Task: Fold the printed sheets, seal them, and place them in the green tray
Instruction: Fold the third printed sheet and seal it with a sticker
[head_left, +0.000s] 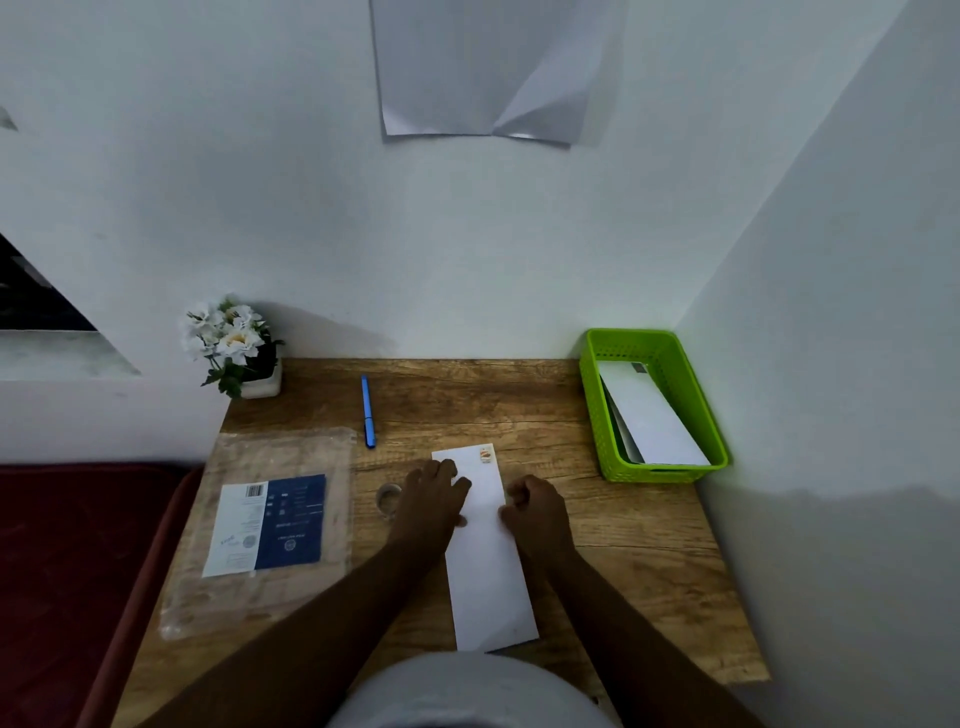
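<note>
- Folded white sheet (491, 551) lies lengthwise on the wooden desk (623, 571), a small sticker (485, 453) at its far end.
- Left hand (428, 501) — fingers bent, pressing the sheet's left edge.
- Right hand (535, 506) — curled at the right edge; grip unclear.
- Green tray (597, 395), far right, holds folded sheets (649, 415).
- Tape roll (388, 498) beside left hand; blue pen (368, 410) beyond.

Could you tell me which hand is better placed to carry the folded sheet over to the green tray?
Probably the right hand: it sits at the folded sheet's right edge, on the same side as the green tray. The left hand would have to cross over.
</note>
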